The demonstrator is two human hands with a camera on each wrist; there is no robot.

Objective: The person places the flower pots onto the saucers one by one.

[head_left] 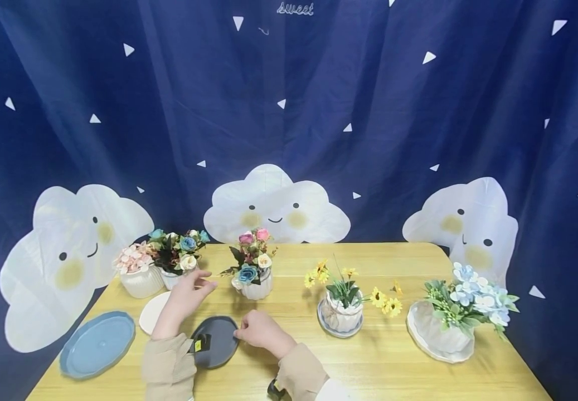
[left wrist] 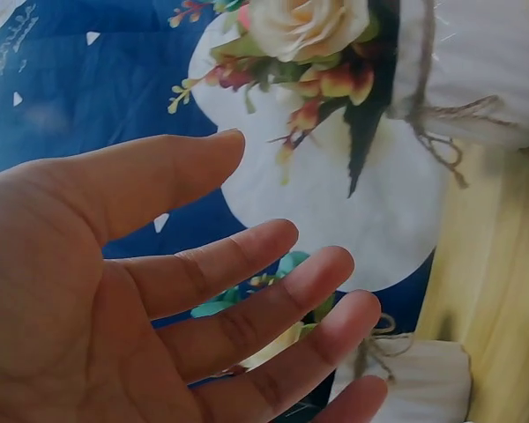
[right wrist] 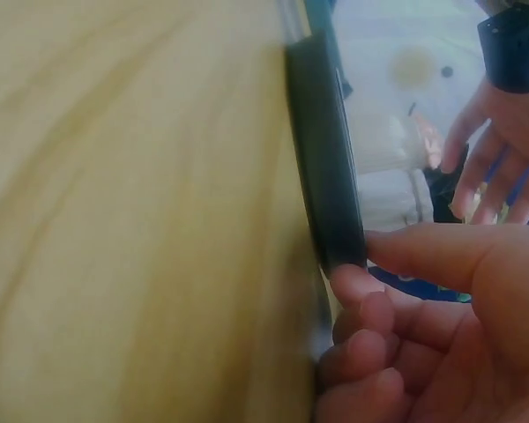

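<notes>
My right hand pinches the right rim of a dark grey plate between thumb and fingers. In the right wrist view the dark plate appears edge-on above the wood. My left hand hovers left of a white pot of mixed flowers, its fingers spread and holding nothing. Beside that hand stands another pot with blue and cream flowers. In the left wrist view the open palm faces two twine-tied white pots; a cream rose tops the nearer one.
A white plate lies partly behind the left wrist, with a blue oval plate further left. Pink flowers fill a ribbed pot at the back left. To the right, yellow flowers and blue flowers stand in pots on saucers.
</notes>
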